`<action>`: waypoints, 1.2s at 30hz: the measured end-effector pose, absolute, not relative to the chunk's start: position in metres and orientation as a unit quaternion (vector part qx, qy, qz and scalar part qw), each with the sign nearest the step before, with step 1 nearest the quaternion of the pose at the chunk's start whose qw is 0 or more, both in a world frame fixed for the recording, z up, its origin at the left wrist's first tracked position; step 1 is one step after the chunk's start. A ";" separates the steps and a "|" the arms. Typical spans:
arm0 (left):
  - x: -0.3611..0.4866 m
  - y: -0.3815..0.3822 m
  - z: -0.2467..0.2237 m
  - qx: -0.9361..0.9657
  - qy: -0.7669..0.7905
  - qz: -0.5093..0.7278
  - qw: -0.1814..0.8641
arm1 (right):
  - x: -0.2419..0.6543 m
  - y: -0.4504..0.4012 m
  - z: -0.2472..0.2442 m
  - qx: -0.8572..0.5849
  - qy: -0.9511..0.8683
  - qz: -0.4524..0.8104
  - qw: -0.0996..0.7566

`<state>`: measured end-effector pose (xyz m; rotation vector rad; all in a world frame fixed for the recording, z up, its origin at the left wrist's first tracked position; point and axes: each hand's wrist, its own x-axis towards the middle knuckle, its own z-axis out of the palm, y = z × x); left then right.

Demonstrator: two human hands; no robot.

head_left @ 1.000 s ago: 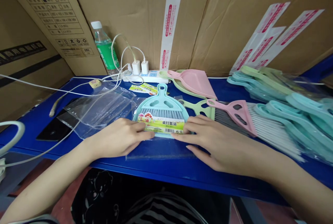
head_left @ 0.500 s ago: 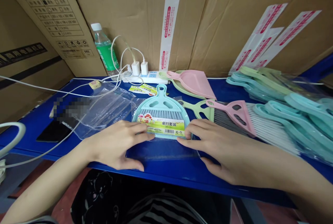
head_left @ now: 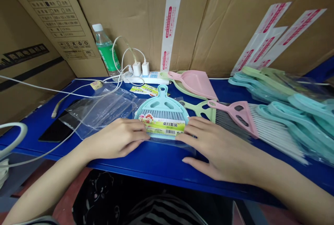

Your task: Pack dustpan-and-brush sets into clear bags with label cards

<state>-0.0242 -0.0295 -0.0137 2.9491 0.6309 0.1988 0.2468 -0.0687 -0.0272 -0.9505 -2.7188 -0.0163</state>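
Note:
A light-blue dustpan (head_left: 162, 102) with a grey-bristled brush lies in clear plastic on the blue table, its handle pointing away from me. A green and yellow label (head_left: 167, 126) crosses its front part. My left hand (head_left: 117, 138) is at the near left corner of the pack, fingers and thumb pressed together on the plastic edge. At the near right corner, my right hand (head_left: 206, 145) rests its fingertips on the pack and label edge, with the thumb held apart. Right of the pack lie a green brush (head_left: 200, 109) and a pink brush (head_left: 236, 113).
Pink dustpan (head_left: 197, 82) lies over a green one behind. Wrapped light-blue sets (head_left: 294, 120) are piled at right. Clear bags (head_left: 104, 108) and a black phone (head_left: 56, 131) lie left. A power strip (head_left: 151, 77), white cables and a bottle (head_left: 105, 52) stand near the cardboard boxes.
My left thumb has closed in against its fingers at the plastic edge. The plastic's near flap, spread flat towards me before, now reaches less far. My right hand has shifted slightly left.

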 end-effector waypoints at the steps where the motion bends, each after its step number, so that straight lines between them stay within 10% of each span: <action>1: -0.025 -0.029 -0.014 0.973 0.212 0.075 0.058 | 0.246 -0.067 -0.029 -0.325 -0.936 -0.018 0.135; 36: -0.015 -0.025 -0.029 0.881 0.468 0.034 -0.053 | 0.235 -0.053 -0.046 -0.418 -0.879 -0.119 0.197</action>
